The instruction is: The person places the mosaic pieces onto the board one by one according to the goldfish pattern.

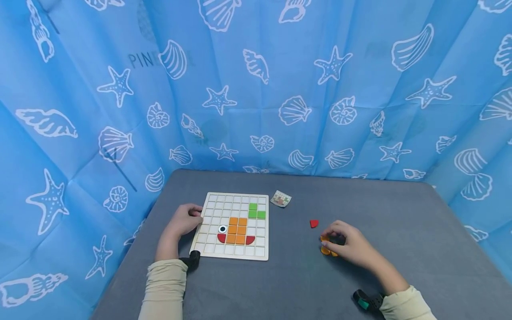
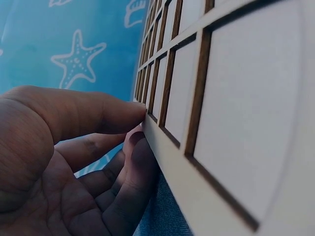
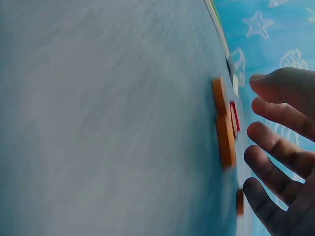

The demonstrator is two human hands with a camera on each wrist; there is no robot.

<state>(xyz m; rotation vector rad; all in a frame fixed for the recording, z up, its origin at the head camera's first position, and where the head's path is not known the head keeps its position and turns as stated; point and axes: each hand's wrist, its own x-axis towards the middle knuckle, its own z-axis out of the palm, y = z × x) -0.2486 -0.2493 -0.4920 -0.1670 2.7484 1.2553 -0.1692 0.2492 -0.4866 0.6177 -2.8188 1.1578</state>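
A white square grid board [image 1: 214,249] lies on the grey table, bearing orange squares [image 1: 238,230], green squares [image 1: 257,214], two red curved pieces [image 1: 250,240] and a round eye piece [image 1: 222,229]. My left hand [image 1: 186,221] pinches the board's left edge; in the left wrist view the thumb [image 2: 123,115] rests on the rim with curled fingers below. Over several loose orange pieces [image 1: 326,250] hovers my right hand [image 1: 348,242]. Its fingers [image 3: 266,160] are spread and hold nothing in the right wrist view, where orange pieces [image 3: 226,140] lie beyond the fingertips.
Behind the board's right corner lies a small patterned card [image 1: 281,199]. A loose red piece [image 1: 314,223] sits left of my right hand. A blue curtain [image 1: 260,89] with white shells and starfish hangs along the far edge of the table [image 1: 296,289].
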